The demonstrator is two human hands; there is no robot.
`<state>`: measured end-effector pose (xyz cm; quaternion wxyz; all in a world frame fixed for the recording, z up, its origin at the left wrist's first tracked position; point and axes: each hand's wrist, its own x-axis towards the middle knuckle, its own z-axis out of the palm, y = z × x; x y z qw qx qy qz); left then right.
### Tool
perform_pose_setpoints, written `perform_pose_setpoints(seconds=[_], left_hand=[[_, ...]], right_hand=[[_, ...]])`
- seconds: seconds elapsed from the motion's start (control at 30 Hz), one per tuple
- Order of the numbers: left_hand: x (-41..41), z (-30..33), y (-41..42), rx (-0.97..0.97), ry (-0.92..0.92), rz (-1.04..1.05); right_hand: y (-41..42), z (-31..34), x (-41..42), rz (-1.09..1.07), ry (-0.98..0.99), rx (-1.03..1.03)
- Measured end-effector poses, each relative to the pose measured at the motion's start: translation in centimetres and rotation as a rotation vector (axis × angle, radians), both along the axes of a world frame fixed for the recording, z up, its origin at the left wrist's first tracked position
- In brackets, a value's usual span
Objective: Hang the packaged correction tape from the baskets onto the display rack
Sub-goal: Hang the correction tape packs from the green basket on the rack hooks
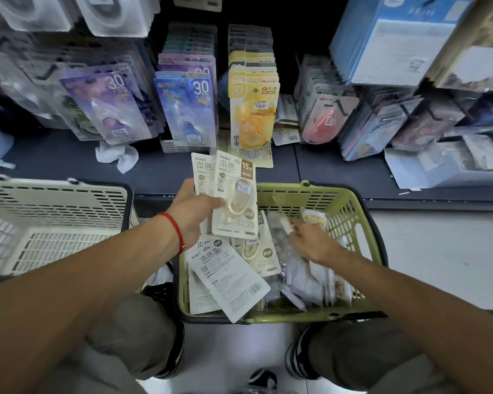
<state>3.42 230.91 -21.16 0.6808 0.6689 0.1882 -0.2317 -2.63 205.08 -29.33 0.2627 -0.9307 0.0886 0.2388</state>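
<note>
My left hand (192,207) grips a small stack of cream correction tape packs (234,194), held upright above the far left corner of the green basket (350,211). More cream packs (225,277) and clear-wrapped packs (302,277) lie loose in that basket. My right hand (310,240) reaches down into the basket's right half, its fingers resting on the clear-wrapped packs; whether it holds one I cannot tell. The display rack (239,89) behind carries hanging rows of purple, blue, yellow and pink tape packs.
A white basket (54,200) stands to the left, on the floor beside the green one. A crumpled white cloth (117,157) lies on the dark shelf (339,169). Boxed goods (396,38) hang at the upper right. My knees and shoes are below.
</note>
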Motion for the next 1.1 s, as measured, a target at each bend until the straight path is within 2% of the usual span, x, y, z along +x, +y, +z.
perform_pose_setpoints(seconds=[0.1,0.17,0.27,0.33,0.4,0.57,0.83,0.93,1.03,1.1], left_hand=[[0.0,0.1,0.2,-0.04,0.016,0.022],[0.1,0.2,0.1,-0.061,0.03,0.027],[0.0,0.5,-0.5,-0.098,0.048,0.012],[-0.1,0.9,-1.0,-0.124,0.063,-0.012],[-0.1,1.6,-1.3,-0.191,0.08,-0.025],[1.1,5.0,-1.9,-0.382,0.024,0.029],[2.5,11.9,-0.1,-0.543,-0.159,0.081],[3.1,13.8,1.3,-0.556,-0.27,0.042],[3.8,14.7,2.9,-0.466,-0.461,0.041],[4.5,15.0,4.0,-0.423,-0.521,0.083]], right_hand=[[-2.6,1.9,1.0,-0.316,-0.111,0.015],[-3.8,3.4,1.0,-0.576,-0.196,0.108],[-3.5,6.5,0.9,-0.892,-0.249,0.533],[-2.5,8.7,1.0,-0.933,-0.219,0.906],[-0.8,10.2,1.1,-0.879,-0.175,1.119],[3.7,12.9,2.9,-0.692,-0.248,0.99],[7.1,18.7,8.3,-0.49,-0.481,0.93],[8.5,20.0,9.4,-0.41,-0.497,0.977],[10.3,21.5,10.6,-0.379,-0.547,0.95],[11.5,22.4,11.5,-0.385,-0.571,0.916]])
